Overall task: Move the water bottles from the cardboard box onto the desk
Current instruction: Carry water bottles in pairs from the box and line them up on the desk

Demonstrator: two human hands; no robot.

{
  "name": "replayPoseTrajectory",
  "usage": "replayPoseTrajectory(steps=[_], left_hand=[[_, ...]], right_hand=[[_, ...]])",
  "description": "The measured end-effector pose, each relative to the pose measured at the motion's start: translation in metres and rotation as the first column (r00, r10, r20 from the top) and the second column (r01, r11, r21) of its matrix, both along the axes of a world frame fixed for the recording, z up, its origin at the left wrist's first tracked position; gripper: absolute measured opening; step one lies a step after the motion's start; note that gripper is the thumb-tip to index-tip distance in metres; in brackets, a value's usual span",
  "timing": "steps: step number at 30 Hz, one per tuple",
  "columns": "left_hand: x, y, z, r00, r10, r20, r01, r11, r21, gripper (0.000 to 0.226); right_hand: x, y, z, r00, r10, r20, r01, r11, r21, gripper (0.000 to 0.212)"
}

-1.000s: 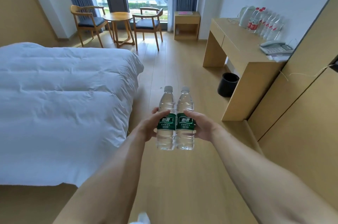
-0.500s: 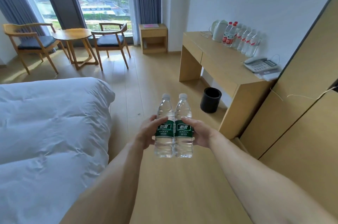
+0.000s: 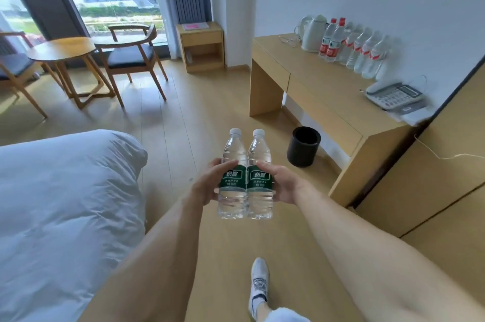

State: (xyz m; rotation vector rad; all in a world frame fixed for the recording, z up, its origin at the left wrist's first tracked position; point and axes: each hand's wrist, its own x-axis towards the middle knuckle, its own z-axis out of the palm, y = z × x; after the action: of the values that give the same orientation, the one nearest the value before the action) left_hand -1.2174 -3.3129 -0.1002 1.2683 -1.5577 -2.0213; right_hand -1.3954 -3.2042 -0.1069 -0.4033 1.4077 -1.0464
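Note:
Two clear water bottles with green labels and white caps are held upright side by side in front of me. My left hand [image 3: 208, 185] grips the left bottle [image 3: 232, 182]; my right hand [image 3: 284, 185] grips the right bottle [image 3: 259, 182]. The wooden desk [image 3: 312, 85] stands ahead on the right against the white wall. Several red-labelled water bottles [image 3: 351, 44] line its back edge beside a white kettle [image 3: 313, 32]. The cardboard box is out of view.
A telephone [image 3: 395, 97] lies on the desk's near end. A black bin [image 3: 303, 145] stands on the floor by the desk. A white bed [image 3: 63, 206] fills the left side. Chairs and a round table [image 3: 61, 50] stand by the window. My shoe [image 3: 259, 285] steps on the wooden floor.
The view has moved forward and swung right, so the desk is nearer and larger. Both hands keep the same hold on the two bottles. A shoe has come into view.

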Motion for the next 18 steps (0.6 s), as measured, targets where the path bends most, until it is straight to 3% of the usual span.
replayPoseTrajectory(steps=[11, 18], left_hand=[[-0.108, -0.209, 0.016, 0.991, 0.121, 0.066, -0.121, 0.993, 0.001, 0.041], [-0.175, -0.307, 0.016, 0.993, 0.095, 0.072, -0.096, 0.995, 0.017, 0.042]], right_hand=[[-0.116, -0.228, 0.007, 0.994, 0.110, 0.012, -0.110, 0.993, -0.038, 0.049], [-0.184, -0.323, 0.003, 0.993, 0.114, 0.020, -0.113, 0.993, -0.039, 0.054]])
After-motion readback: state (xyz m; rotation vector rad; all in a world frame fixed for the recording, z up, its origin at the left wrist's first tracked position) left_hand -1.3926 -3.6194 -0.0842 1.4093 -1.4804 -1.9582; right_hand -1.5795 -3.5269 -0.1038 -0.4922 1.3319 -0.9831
